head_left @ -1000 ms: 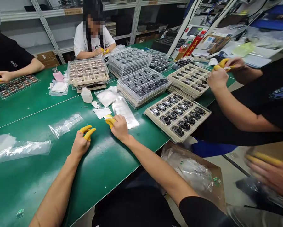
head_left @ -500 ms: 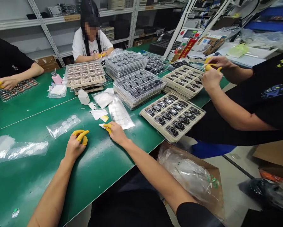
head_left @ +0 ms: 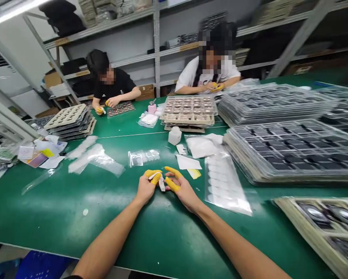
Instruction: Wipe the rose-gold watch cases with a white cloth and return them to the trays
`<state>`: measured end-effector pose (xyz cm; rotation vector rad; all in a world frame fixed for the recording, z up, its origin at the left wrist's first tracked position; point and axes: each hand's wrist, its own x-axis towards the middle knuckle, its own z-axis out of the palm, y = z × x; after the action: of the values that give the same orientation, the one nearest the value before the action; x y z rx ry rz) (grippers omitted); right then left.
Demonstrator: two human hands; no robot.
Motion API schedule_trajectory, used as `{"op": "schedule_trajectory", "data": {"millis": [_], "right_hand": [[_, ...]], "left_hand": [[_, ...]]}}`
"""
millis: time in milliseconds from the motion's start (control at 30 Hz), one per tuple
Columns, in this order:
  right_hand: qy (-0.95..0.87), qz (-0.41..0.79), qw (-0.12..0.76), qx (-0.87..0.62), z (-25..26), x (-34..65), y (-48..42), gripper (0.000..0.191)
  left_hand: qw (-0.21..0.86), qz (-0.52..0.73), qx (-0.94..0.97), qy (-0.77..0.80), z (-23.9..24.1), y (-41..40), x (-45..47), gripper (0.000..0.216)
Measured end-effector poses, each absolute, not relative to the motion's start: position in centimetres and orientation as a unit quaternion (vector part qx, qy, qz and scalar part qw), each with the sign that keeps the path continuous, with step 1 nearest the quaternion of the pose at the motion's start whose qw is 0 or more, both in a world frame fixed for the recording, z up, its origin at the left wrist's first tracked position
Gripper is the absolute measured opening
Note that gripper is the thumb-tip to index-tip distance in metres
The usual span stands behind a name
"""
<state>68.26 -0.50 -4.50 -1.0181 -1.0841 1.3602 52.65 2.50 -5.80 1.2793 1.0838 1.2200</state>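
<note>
Yellow finger cots cover some fingertips on both my hands. My left hand pinches a small crumpled white wipe between thumb and finger, above the green table. Close beside it on the right is my right hand, its thumb and index finger apart. The wipe's loose end hangs between the two hands; whether a right fingertip touches it I cannot tell. Just beyond my hands lie a clear bag with round white discs, a folded white paper and a yellow slip.
A long bag of discs lies to the right, near stacked trays of dark square parts. A tray of watches is at the lower right. A white bottle stands ahead. Two people work across the table.
The view has swung left. My hands have come together, and the white wipe has passed from my right hand to my left. My right fingers have spread.
</note>
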Motion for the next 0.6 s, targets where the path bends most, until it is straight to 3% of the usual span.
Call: {"op": "schedule_trajectory", "data": {"millis": [67, 233, 433, 600], "right_hand": [[-0.439, 0.6, 0.501, -0.443, -5.2, 68.4, -0.9, 0.063], [-0.426, 0.534, 0.51, -0.522, -5.7, 68.8, -1.2, 0.038], [-0.496, 0.551, 0.464, -0.486, -5.1, 68.7, -1.7, 0.056], [-0.539, 0.465, 0.423, -0.561, -5.2, 69.4, -1.9, 0.033]], "left_hand": [[0.521, 0.511, 0.513, 0.452, -5.9, 2.6, 52.6, 0.045], [0.569, 0.495, 0.48, 0.448, -5.6, 2.0, 52.4, 0.052], [0.58, 0.506, 0.484, 0.416, -5.2, 1.6, 52.6, 0.04], [0.587, 0.517, 0.447, 0.434, -5.1, 1.4, 52.8, 0.048]]}}
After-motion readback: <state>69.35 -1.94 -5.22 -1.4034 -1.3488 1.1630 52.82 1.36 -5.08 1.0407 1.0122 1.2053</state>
